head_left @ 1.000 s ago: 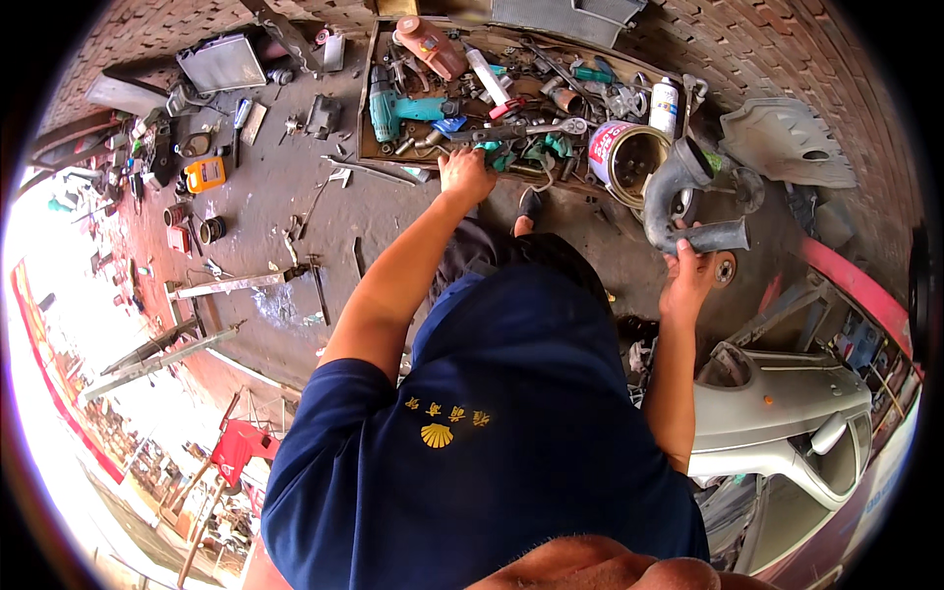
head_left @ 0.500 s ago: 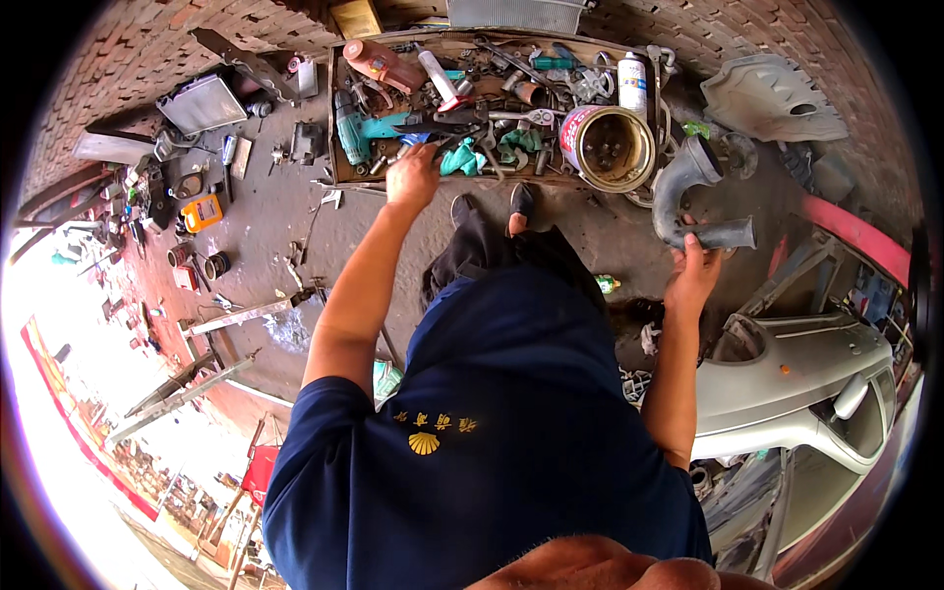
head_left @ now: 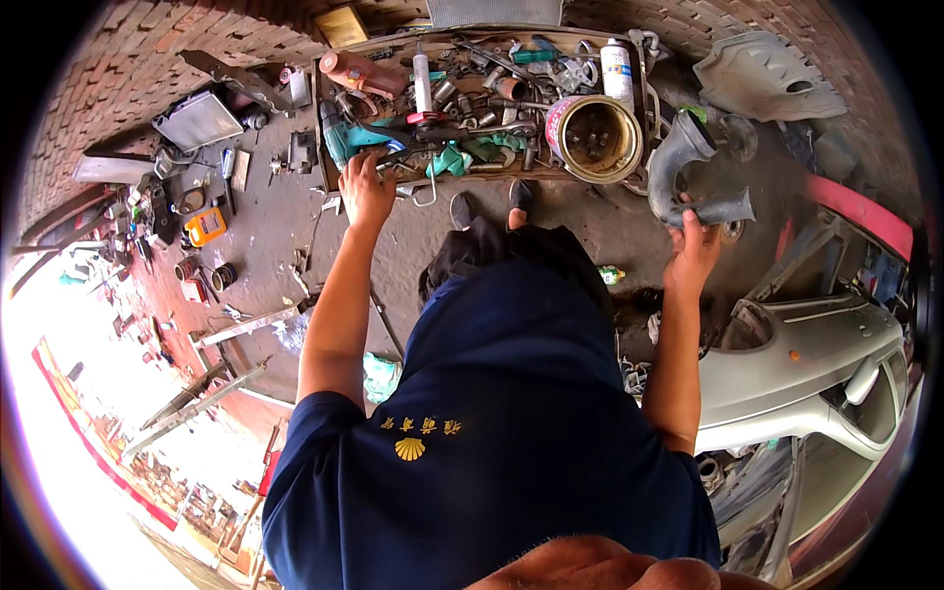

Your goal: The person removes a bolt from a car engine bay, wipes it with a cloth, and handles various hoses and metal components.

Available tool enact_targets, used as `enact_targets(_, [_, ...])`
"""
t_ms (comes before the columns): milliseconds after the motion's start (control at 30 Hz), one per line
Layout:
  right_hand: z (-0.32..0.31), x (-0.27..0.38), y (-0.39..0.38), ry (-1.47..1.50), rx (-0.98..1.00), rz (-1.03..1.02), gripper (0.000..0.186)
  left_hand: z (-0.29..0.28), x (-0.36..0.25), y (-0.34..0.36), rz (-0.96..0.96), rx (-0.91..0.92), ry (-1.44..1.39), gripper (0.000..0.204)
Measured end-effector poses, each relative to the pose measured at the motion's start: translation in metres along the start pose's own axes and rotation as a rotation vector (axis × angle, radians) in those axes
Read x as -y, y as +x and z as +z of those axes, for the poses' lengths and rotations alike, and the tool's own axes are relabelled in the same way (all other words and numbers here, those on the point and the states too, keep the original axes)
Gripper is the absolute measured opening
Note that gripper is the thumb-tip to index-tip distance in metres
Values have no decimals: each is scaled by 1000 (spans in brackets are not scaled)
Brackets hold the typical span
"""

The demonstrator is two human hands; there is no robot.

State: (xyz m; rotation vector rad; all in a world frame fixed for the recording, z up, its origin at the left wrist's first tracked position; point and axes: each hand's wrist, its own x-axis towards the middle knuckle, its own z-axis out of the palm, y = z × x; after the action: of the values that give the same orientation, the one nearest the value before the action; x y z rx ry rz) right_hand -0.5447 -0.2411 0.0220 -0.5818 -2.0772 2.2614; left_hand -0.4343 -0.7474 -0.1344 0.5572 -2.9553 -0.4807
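My right hand [head_left: 692, 258] is closed on the short end of a grey U-bent pipe [head_left: 671, 182], thumb on top, and holds it up to the right of the tray. My left hand [head_left: 367, 195] is at the near left edge of a wooden tool tray [head_left: 320, 118], fingers apart over its contents. Just beyond those fingers lies a teal power drill [head_left: 335, 136]. Beside the hand a thin bent metal rod [head_left: 431, 187] hangs over the tray's edge; whether the hand touches it I cannot tell. Green gloves or rags [head_left: 449, 160] lie further right among wrenches and sockets.
In the tray stand an open round tin [head_left: 594, 140] and a white spray can [head_left: 617, 71]; a white tube [head_left: 422, 84] lies further left. A silver car body part [head_left: 796, 364] fills the right. A yellow jug [head_left: 206, 227] and scattered parts lie on the left floor.
My left hand has moved left along the tray's near edge, toward the drill. The bent rod now shows at that edge. My right hand keeps the pipe in nearly the same place.
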Motion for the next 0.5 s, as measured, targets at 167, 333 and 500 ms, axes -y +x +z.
enact_targets(167, [-7,-3,8,6,-6,-46,47,-1,-13,-41,74,-47,-43,42])
enact_targets(333, [16,-11,4,160,327,5,42,0,-2,-96,-84,246,-261,41])
enact_targets(500, [86,-27,-12,63,696,58,51,15,52,-154,-386,453,-381,39])
